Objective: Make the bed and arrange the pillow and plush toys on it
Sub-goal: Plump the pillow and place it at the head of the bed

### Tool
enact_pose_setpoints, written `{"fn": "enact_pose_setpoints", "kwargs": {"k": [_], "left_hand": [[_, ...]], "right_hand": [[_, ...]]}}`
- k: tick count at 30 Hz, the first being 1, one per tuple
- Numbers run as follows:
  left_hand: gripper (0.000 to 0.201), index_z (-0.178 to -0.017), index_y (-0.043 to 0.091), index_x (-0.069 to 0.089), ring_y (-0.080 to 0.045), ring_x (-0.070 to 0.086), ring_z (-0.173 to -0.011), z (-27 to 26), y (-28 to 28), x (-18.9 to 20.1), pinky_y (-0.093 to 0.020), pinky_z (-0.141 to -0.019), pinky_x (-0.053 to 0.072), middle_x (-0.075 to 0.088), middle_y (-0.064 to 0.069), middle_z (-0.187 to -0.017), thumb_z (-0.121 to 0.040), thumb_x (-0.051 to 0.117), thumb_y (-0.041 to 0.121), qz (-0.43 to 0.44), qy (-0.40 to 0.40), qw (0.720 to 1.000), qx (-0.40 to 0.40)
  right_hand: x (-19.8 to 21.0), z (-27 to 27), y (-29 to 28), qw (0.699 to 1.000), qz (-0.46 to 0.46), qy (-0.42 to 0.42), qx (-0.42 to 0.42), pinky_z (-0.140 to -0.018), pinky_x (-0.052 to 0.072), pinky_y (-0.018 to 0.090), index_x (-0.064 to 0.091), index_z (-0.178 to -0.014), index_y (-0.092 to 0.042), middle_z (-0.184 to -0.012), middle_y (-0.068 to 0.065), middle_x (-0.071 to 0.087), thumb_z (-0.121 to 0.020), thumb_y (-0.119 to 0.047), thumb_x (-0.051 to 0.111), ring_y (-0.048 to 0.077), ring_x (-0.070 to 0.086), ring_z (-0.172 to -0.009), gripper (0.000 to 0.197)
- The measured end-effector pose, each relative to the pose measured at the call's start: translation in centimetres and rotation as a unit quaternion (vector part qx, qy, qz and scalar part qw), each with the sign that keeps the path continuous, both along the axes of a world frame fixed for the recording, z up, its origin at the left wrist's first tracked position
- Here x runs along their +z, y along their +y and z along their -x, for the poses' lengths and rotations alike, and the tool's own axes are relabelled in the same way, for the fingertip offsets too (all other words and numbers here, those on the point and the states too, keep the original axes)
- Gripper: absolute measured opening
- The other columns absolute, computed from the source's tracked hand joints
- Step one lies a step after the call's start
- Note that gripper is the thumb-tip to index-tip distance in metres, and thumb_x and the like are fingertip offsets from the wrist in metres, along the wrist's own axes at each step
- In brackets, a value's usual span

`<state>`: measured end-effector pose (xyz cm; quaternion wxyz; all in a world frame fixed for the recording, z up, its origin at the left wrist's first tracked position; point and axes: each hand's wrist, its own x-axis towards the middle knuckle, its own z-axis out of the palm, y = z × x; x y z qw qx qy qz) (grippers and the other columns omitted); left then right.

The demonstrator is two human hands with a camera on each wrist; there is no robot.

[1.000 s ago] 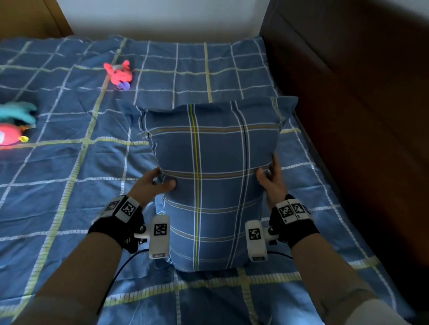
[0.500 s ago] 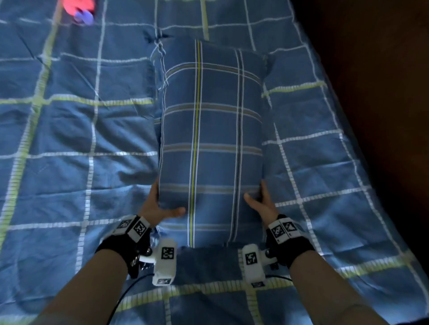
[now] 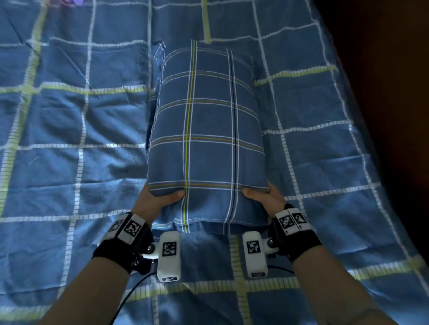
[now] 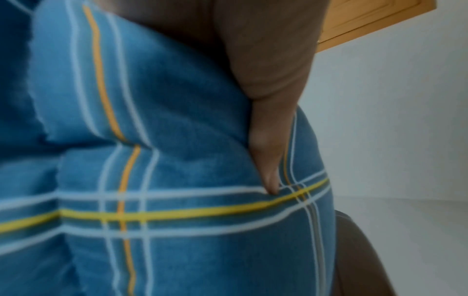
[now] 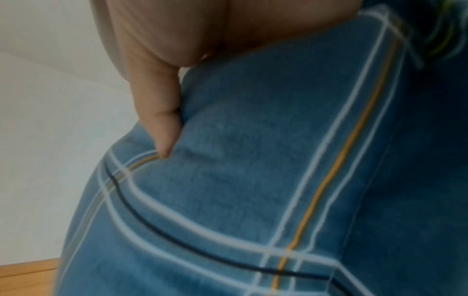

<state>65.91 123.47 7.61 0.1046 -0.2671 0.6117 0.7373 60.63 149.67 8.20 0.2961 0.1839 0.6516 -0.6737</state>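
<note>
A blue plaid pillow (image 3: 206,130) lies lengthwise on the blue checked bedspread (image 3: 74,162), its near end raised in both hands. My left hand (image 3: 160,199) grips the near left corner, thumb on top and fingers hidden underneath. My right hand (image 3: 262,196) grips the near right corner the same way. In the left wrist view the thumb (image 4: 268,144) presses into the pillow (image 4: 177,180). The right wrist view shows a thumb (image 5: 162,124) dug into the pillow (image 5: 240,180). A scrap of purple plush toy (image 3: 72,1) shows at the top left edge.
A dark wooden board (image 3: 394,81) runs along the bed's right side. Wrinkled bedspread spreads out to the left of the pillow. A white wall (image 4: 392,130) and a strip of orange wood (image 4: 375,22) appear behind the pillow in the left wrist view.
The pillow has gone from standing upright in front of me to lying flat and lengthwise on the bed. My view has tilted down, so the plush toys have slid out of the top.
</note>
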Motion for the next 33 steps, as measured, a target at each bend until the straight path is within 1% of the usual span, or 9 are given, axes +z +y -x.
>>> {"fn": "enact_pose_setpoints", "kwargs": {"k": [4,7,11,15,18,21,24,26,33], "left_hand": [[0.047,-0.073,0.005,0.075,-0.013,0.072,-0.065,1.9,2.8,3.7,-0.022,-0.060,0.057,0.075,-0.004,-0.070,-0.029,0.089,0.015,-0.031,0.040,0.998,-0.022],[0.073,-0.090,-0.002,0.069,-0.018,0.073,-0.068,3.8,4.9,6.0,-0.026,-0.060,0.058,0.076,-0.008,-0.076,-0.025,0.093,0.020,-0.040,0.050,0.998,-0.014],[0.099,-0.102,-0.004,0.063,-0.021,0.073,-0.073,6.6,8.5,9.1,-0.031,-0.064,0.059,0.076,-0.008,-0.081,-0.016,0.095,0.032,-0.043,0.063,0.997,0.004],[0.086,-0.101,0.000,0.066,-0.028,0.070,-0.085,10.6,12.5,12.7,-0.043,-0.079,0.057,0.074,-0.013,-0.091,-0.024,0.095,0.027,-0.037,0.092,0.995,-0.017],[0.069,-0.103,0.003,0.065,-0.028,0.068,-0.089,14.8,16.1,15.7,-0.043,-0.084,0.055,0.072,-0.014,-0.095,-0.039,0.089,0.013,-0.026,0.120,0.992,-0.026],[0.089,-0.119,0.005,0.059,-0.028,0.064,-0.103,20.5,19.1,17.7,-0.042,-0.093,0.051,0.066,-0.015,-0.114,-0.040,0.090,0.032,0.045,0.107,0.991,-0.068],[0.104,-0.146,0.006,0.024,-0.032,0.048,-0.127,24.2,21.2,18.4,-0.043,-0.105,0.042,0.042,-0.018,-0.144,-0.067,0.073,0.051,0.203,-0.008,0.963,-0.175],[0.096,-0.148,0.002,0.002,-0.035,0.039,-0.133,24.3,22.5,17.8,-0.041,-0.109,0.036,0.028,-0.020,-0.151,-0.084,0.063,0.038,0.310,-0.058,0.927,-0.203],[0.063,-0.142,0.004,0.033,-0.032,0.044,-0.130,20.9,24.7,16.1,-0.041,-0.110,0.036,0.035,-0.016,-0.148,-0.091,0.053,0.036,0.356,-0.150,0.861,-0.331]], "right_hand": [[2.5,2.4,1.8,0.998,-0.037,0.043,-0.010,-0.069,0.055,0.020,0.060,-0.106,-0.005,-0.078,-0.007,0.069,-0.079,0.011,0.063,0.007,0.063,-0.072,0.032],[4.8,4.5,3.9,0.994,-0.071,0.078,-0.009,-0.068,0.052,0.021,0.064,-0.084,-0.010,-0.057,-0.016,0.069,-0.076,0.013,0.064,0.000,0.064,-0.060,0.025],[9.2,7.0,7.2,0.989,-0.090,0.116,-0.009,-0.068,0.051,0.024,0.063,-0.078,-0.016,-0.056,-0.015,0.068,-0.076,0.013,0.064,0.009,0.062,-0.067,0.029],[14.5,10.2,11.7,0.981,-0.106,0.161,-0.021,-0.056,0.052,0.017,0.060,-0.077,-0.017,-0.052,-0.017,0.067,-0.078,0.014,0.062,-0.005,0.063,-0.052,0.030],[19.3,14.1,15.1,0.974,-0.104,0.198,-0.031,-0.070,0.052,0.028,0.062,-0.094,-0.008,-0.071,-0.006,0.068,-0.072,0.010,0.068,0.010,0.064,-0.067,0.029],[23.0,19.1,19.1,0.957,-0.146,0.246,-0.050,-0.076,0.050,0.032,0.061,-0.106,-0.015,-0.088,0.001,0.064,-0.060,0.001,0.073,0.023,0.060,-0.085,0.049],[24.0,22.6,23.1,0.896,-0.383,0.225,-0.021,-0.102,0.043,0.039,0.050,-0.131,-0.034,-0.131,0.006,0.053,-0.074,-0.008,0.068,0.028,0.047,-0.122,0.065],[22.6,22.3,24.4,0.858,-0.491,0.152,-0.002,-0.107,0.038,0.041,0.047,-0.134,-0.035,-0.141,0.007,0.043,-0.078,-0.012,0.066,0.033,0.040,-0.130,0.064],[16.0,18.1,21.2,0.875,-0.437,0.117,0.174,-0.104,0.033,0.027,0.051,-0.132,-0.010,-0.142,0.012,0.045,-0.087,-0.010,0.059,0.025,0.045,-0.127,0.045]]}}
